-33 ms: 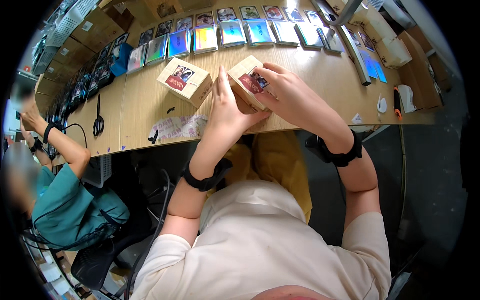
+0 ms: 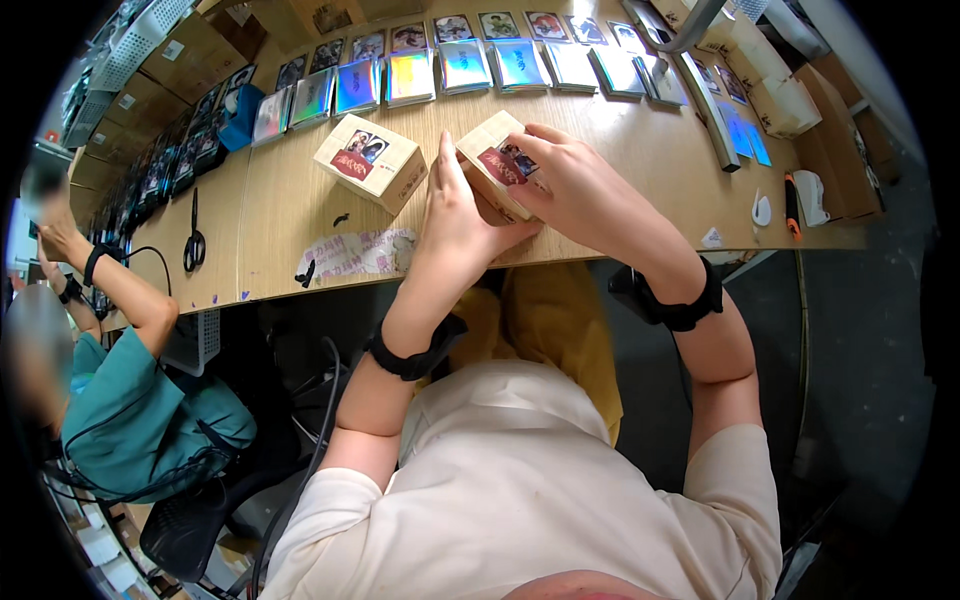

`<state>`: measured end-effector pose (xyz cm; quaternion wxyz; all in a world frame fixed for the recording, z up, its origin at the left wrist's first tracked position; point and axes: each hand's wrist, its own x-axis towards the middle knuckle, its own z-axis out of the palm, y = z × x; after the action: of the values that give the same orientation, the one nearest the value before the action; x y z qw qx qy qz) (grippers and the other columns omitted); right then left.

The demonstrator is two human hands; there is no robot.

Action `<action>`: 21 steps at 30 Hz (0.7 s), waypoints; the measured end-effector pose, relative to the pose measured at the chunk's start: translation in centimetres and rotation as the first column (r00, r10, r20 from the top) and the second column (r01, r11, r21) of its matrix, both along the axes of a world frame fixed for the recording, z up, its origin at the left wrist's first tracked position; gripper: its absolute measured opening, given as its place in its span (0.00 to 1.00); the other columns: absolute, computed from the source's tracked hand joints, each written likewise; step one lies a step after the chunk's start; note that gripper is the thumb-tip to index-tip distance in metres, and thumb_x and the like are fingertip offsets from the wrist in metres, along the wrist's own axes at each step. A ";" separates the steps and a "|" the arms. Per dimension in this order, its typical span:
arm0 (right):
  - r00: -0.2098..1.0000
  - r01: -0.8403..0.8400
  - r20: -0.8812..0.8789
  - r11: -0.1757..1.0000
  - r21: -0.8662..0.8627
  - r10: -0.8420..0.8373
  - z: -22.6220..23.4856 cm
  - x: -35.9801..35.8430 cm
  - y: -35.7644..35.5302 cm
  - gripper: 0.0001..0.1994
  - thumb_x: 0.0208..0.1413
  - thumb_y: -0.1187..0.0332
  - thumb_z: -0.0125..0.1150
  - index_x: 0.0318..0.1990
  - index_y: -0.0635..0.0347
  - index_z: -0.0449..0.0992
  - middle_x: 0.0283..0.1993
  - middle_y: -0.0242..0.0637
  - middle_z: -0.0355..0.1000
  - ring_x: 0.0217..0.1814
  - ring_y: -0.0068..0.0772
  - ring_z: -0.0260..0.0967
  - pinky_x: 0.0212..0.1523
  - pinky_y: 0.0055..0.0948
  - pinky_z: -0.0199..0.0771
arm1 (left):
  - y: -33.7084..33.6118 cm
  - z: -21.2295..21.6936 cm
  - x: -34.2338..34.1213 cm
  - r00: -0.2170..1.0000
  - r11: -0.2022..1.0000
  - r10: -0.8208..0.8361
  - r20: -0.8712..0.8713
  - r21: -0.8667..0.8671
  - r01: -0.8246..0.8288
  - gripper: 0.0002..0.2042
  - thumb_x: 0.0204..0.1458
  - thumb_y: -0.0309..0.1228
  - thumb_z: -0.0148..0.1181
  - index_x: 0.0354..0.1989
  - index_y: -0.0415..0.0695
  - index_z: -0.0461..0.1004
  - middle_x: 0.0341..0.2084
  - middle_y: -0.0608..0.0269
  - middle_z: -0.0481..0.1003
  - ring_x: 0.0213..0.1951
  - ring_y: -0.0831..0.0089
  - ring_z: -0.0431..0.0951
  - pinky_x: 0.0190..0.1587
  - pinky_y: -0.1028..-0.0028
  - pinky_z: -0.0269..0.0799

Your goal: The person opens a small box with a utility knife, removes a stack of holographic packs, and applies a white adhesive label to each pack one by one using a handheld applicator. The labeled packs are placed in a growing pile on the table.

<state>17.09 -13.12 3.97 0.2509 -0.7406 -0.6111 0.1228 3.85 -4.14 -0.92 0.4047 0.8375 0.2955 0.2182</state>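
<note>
A small cream box [image 2: 489, 150] with a red label and a picture on top stands on the table between my hands. My left hand [image 2: 455, 225] is at its left and near sides, fingers up along the left wall and thumb reaching across the front. From the right, my right hand [image 2: 575, 180] grips the same box, its fingers over the top face and partly hiding the label. To the left of my hands, a second matching box [image 2: 385, 180] sits apart, with no hand on it.
Stacks of shiny cards [image 2: 465, 65] line the back, picture cards [image 2: 497, 25] behind them. Black scissors [image 2: 195, 245] and a printed paper strip [image 2: 360, 250] lie to the left; an orange-and-black cutter [image 2: 792, 205] lies right. A co-worker in a green shirt [image 2: 140, 410] sits at left.
</note>
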 end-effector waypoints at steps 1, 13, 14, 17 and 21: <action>1.000 -0.009 -0.016 0.999 -0.039 0.009 0.3 -0.1 0.5 0.21 0.50 0.70 0.59 0.52 0.68 0.67 0.51 0.53 0.68 0.51 0.54 0.68 0.51 0.38 0.68 | -0.1 -0.1 0.2 1.000 1.000 0.016 0.001 -0.012 -0.016 0.60 0.29 0.39 0.77 0.65 0.28 0.38 0.59 0.31 0.54 0.62 0.45 0.58 0.62 0.60 0.59; 0.998 0.046 0.046 0.938 -0.344 -0.032 1.6 -1.3 4.8 0.43 0.36 0.71 0.64 0.63 0.76 0.52 0.60 0.59 0.60 0.63 0.54 0.58 0.59 0.33 0.65 | -0.2 -0.7 0.4 0.986 0.999 0.032 0.161 0.028 -0.037 0.51 0.29 0.33 0.76 0.59 0.26 0.46 0.50 0.33 0.61 0.55 0.42 0.63 0.57 0.59 0.63; 0.998 0.058 0.049 0.930 -0.363 -0.043 1.6 -1.4 5.0 0.45 0.35 0.71 0.64 0.64 0.76 0.49 0.62 0.59 0.58 0.65 0.54 0.56 0.60 0.32 0.64 | -0.2 -0.9 0.5 0.985 0.999 0.032 0.171 0.014 -0.035 0.50 0.30 0.33 0.76 0.59 0.26 0.46 0.50 0.33 0.62 0.54 0.42 0.63 0.56 0.59 0.63; 0.997 0.063 0.072 0.933 -0.354 -0.040 0.8 -1.2 5.7 0.49 0.34 0.72 0.64 0.67 0.72 0.44 0.61 0.60 0.58 0.62 0.53 0.59 0.58 0.33 0.66 | 0.2 -0.9 0.3 0.983 0.999 0.040 0.179 0.016 -0.044 0.47 0.32 0.34 0.75 0.56 0.28 0.48 0.47 0.33 0.63 0.51 0.41 0.65 0.53 0.58 0.66; 0.984 0.105 -0.081 0.881 -0.462 -0.159 3.4 -0.9 6.4 0.45 0.37 0.75 0.62 0.67 0.61 0.47 0.52 0.51 0.65 0.49 0.46 0.68 0.45 0.34 0.73 | 0.6 -0.5 0.1 0.988 0.999 0.026 0.152 -0.024 -0.022 0.47 0.31 0.36 0.75 0.56 0.28 0.50 0.47 0.34 0.63 0.51 0.42 0.66 0.51 0.58 0.67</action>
<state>16.18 -6.69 7.35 0.1131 -0.8102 -0.4976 0.2883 3.91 -3.53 -1.42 0.4327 0.8101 0.2763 0.2830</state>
